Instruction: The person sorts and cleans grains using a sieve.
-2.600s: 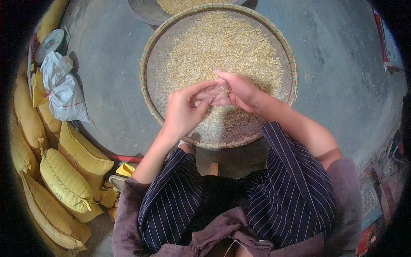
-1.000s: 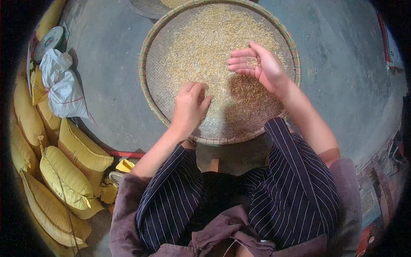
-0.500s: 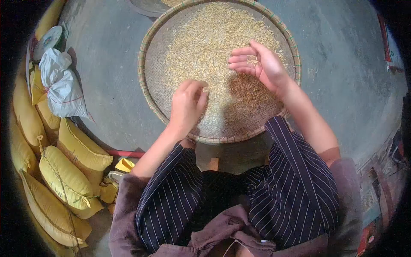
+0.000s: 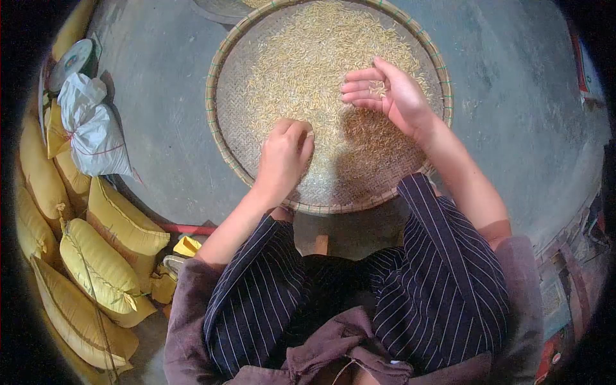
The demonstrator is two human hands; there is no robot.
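Observation:
A round woven bamboo tray (image 4: pixel 232 135) with a bound rim stands before my knees. Pale unhusked rice grains (image 4: pixel 301 58) lie spread over most of it, and the lower right part is in shadow. My left hand (image 4: pixel 283 154) is low over the grains at the left of centre, thumb and fingertips pinched together on what looks like a grain or two. My right hand (image 4: pixel 394 96) hovers over the right side, palm turned up and slightly cupped, fingers stretched out. A few grains rest on its palm and fingers.
Full yellow sacks (image 4: pixel 99 263) are piled at the left. Beside them stand a tied white bag (image 4: pixel 96 135) and a round scale (image 4: pixel 72 64). Another shallow container (image 4: pixel 218 9) holding grain sits behind the tray. My knees (image 4: pixel 443 256) are close to its front rim.
My left thumb and fingertips have drawn closer together, and that hand has shifted very slightly right. My right hand stays almost in place, palm up.

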